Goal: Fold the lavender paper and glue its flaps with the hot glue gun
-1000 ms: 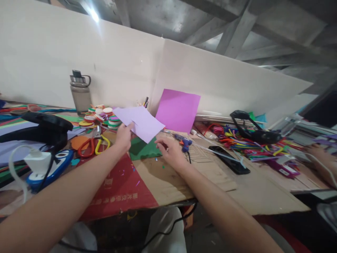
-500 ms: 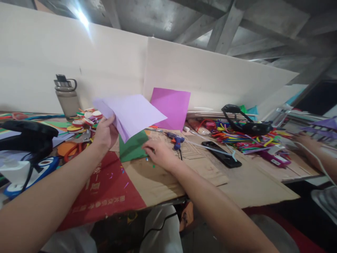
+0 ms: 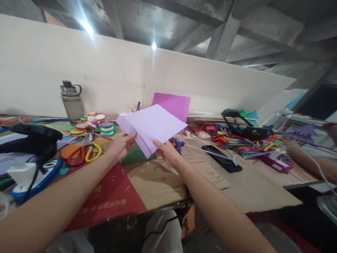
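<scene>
A folded sheet of light purple paper [image 3: 155, 124] is held up above the table between both hands. My left hand [image 3: 122, 144] pinches its left edge near the fold. At the lower right edge my right hand [image 3: 167, 151] grips it, thumb on top. Below the paper a green sheet [image 3: 137, 156] lies on the cardboard, partly covered from view. Behind it a brighter purple sheet [image 3: 175, 105] leans upright against the white board. The blue glue gun [image 3: 178, 144] is mostly hidden behind my right hand.
Scissors with red and yellow handles [image 3: 84, 154], a blue power strip [image 3: 39, 182] and a bottle [image 3: 72, 103] are at left. A black phone [image 3: 222, 159] and colourful pipe cleaners [image 3: 226, 135] lie at right. Another person's arm [image 3: 310, 161] reaches in at far right.
My right hand has risen from beside the green sheet and taken hold of the light purple paper. My left hand has moved right with the paper.
</scene>
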`<state>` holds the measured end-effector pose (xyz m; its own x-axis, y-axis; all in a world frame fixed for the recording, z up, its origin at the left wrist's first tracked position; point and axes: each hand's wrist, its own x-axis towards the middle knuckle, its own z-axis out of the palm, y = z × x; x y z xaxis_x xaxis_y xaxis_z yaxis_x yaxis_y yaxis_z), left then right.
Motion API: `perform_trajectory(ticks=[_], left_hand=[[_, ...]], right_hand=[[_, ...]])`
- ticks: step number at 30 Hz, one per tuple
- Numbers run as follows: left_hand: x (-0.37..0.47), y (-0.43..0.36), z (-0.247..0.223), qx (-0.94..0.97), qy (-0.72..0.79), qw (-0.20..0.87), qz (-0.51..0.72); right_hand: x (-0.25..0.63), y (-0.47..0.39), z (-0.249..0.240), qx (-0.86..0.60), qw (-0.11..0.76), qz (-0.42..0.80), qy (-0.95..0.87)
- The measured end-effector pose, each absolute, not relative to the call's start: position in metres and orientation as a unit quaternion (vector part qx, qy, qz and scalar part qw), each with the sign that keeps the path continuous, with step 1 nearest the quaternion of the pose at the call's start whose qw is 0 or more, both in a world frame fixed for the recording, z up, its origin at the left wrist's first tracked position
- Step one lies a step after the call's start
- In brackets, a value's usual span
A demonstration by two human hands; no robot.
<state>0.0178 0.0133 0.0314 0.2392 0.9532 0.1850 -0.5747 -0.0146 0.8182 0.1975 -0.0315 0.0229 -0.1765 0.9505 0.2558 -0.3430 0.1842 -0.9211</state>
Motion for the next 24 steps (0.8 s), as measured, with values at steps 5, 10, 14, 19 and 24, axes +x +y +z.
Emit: perform_trajectory(ticks=[5,10,14,19,24], left_hand=[[0.018,0.006,0.04,0.395,0.222,0.719,0.528],[-0.013,0.035,0.047,0.314,0.259,0.68,0.61],[-0.036,0.056,0.043,0.341,0.3,0.632,0.628],[-0.038,0.056,0.039,0.421,0.33,0.585,0.609],[-0.037,0.051,0.039,0.512,0.367,0.602,0.49]], right_hand=[[0.201,-0.027,0.021,-0.312,0.596,0.575,-0.466],[0.204,-0.029,0.022,-0.355,0.559,0.581,-0.473],[0.205,-0.028,0.019,-0.373,0.529,0.568,-0.508],[0.212,-0.016,0.014,-0.431,0.548,0.508,-0.506],[0.217,-0.01,0.012,-0.471,0.575,0.45,-0.496]])
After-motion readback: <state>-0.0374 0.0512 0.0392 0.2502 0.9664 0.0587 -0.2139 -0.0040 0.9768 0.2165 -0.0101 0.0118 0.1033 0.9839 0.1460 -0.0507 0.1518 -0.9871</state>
